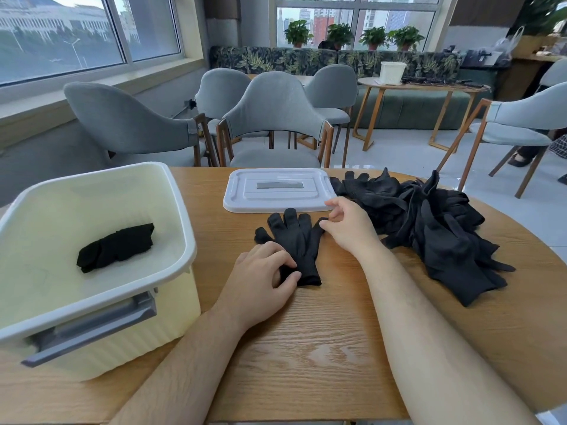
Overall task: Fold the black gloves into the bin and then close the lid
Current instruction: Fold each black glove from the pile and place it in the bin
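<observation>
A black glove (294, 240) lies flat on the wooden table (322, 348), fingers pointing away from me. My left hand (260, 280) presses down on its cuff end. My right hand (346, 225) pinches the glove's thumb at its right edge. A cream bin (181, 234) stands open at the left with one folded black glove bundle (116, 246) inside. The white lid (279, 188) lies flat on the table beyond the glove. A pile of black gloves (429, 222) sits to the right.
Grey chairs (276, 118) stand just past the table's far edge. A round side table with a white basket (392, 72) is further back. The table's curved edge runs along the right, beyond the pile.
</observation>
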The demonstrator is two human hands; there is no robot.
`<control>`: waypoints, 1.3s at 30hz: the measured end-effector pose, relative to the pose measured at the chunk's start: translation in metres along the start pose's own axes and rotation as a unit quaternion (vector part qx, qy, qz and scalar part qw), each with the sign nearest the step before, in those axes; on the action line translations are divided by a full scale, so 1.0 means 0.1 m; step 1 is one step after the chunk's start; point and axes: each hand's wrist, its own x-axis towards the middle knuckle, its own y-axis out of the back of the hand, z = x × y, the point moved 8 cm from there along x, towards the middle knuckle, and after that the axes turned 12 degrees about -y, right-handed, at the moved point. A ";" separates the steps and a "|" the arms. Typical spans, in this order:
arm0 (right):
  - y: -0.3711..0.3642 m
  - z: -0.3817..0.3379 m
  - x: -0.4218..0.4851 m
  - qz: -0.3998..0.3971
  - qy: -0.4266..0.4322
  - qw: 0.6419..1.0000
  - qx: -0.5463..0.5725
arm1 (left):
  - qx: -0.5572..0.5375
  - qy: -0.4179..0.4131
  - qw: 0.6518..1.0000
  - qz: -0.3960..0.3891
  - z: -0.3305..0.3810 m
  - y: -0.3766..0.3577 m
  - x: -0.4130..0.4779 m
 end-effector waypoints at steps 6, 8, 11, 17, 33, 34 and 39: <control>0.01 -0.05 0.01 0.029 0.034 0.998 -0.044 | -0.004 -0.038 0.999 0.010 0.10 0.08 0.01; -0.05 -0.06 -0.01 0.012 0.037 0.994 -0.105 | -0.016 -0.052 0.998 -0.014 0.13 0.04 0.02; -0.01 -0.08 -0.03 0.041 0.036 0.992 -0.113 | -0.042 -0.030 0.998 -0.028 0.07 0.01 0.02; -0.09 -0.46 -0.43 -0.001 0.163 0.986 -0.039 | -0.058 -0.019 0.998 -0.029 0.05 0.02 -0.01; -0.09 -0.21 -1.03 -0.108 0.227 0.964 -0.083 | -0.063 0.008 0.998 -0.007 0.05 0.06 0.01; -0.08 -0.19 -1.01 -0.108 0.207 0.970 -0.069 | -0.065 0.021 0.998 0.008 0.03 0.07 0.02; -0.07 -0.18 -0.95 -0.086 0.169 0.981 -0.025 | -0.058 0.073 0.994 0.054 -0.03 0.11 0.11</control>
